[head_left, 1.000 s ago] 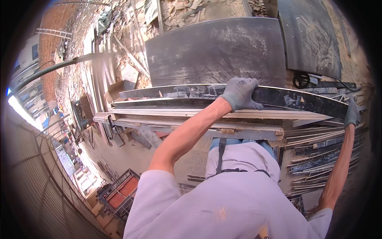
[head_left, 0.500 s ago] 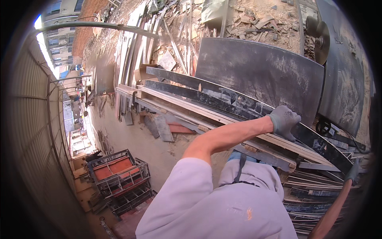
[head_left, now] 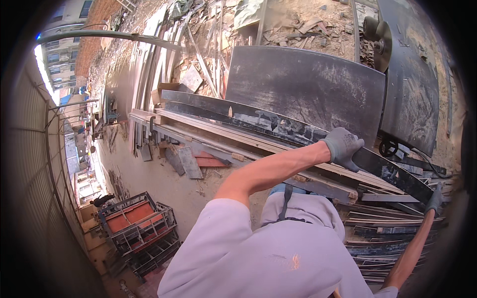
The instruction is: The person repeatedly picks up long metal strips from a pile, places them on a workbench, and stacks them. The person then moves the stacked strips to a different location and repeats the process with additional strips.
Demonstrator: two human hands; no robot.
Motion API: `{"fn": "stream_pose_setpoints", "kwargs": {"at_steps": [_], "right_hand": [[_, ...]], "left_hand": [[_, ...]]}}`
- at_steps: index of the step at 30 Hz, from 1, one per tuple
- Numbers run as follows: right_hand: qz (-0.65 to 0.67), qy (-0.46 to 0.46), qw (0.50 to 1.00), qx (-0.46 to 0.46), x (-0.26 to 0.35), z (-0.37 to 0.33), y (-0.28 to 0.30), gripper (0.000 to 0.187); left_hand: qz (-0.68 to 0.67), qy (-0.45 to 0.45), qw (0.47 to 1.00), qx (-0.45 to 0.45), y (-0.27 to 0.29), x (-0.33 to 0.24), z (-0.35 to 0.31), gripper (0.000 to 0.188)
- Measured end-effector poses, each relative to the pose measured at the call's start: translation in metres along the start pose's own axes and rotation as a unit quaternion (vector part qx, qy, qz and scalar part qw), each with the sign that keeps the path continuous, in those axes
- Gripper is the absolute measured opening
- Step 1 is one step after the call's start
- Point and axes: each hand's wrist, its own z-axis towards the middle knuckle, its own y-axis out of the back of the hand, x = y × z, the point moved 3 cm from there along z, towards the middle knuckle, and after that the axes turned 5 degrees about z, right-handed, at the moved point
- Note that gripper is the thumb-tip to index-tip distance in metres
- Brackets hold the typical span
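Two gloved hands on one long dark board (head_left: 278,126) — black, scuffed, lying along the top of a stack of lumber (head_left: 308,164) that runs from upper left to lower right across the view.

Left hand (head_left: 343,147): grey work glove, fingers curled down over the near edge of the dark board around its middle-right stretch. Closed on it, forearm bare and reaching in from the lower centre.

Right hand (head_left: 435,199): also grey-gloved, at the board's far right end near the rim of the view. Looks wrapped on the end of the board, but the fisheye edge squeezes it — grip detail is hard to read.

Under the dark board: pale wooden planks (head_left: 238,139) and a grey beam (head_left: 198,144) stacked lengthwise. More thin strips (head_left: 382,233) piled below the right end.

Behind the stack: a big dark curved sheet (head_left: 308,89) standing upright, another dark panel (head_left: 412,84) to its right with a round metal disc (head_left: 381,39) near its top. Ground past them is sandy, littered with wood offcuts (head_left: 303,25).

Lower left: a metal wire crate (head_left: 136,228) with orange-red contents on the concrete floor, well apart from the stack. Corrugated wall (head_left: 35,164) along the left side.

Person wears a pale lilac shirt (head_left: 258,258).
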Motion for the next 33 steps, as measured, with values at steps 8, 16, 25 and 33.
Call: {"fn": "stream_pose_setpoints", "kwargs": {"at_steps": [8,16,25,33], "right_hand": [[-0.027,0.099,0.993,0.062,0.026,0.034,0.026,0.08],[-0.06,0.143,0.988,0.019,0.05,0.022,0.115,0.076],[0.032,0.275,0.95,-0.141,0.049,-0.077,0.058,0.062],[-0.074,0.124,0.987,-0.072,0.006,-0.143,0.06,0.064]], "left_hand": [[-0.048,0.015,0.998,-0.035,-0.02,-0.052,-0.004,0.075],[-0.039,-0.037,0.998,-0.043,0.003,-0.114,0.006,0.049],[-0.013,-0.008,0.989,-0.145,-0.045,-0.103,-0.02,0.074],[-0.014,-0.008,0.991,-0.134,-0.086,-0.103,-0.04,0.076]]}}
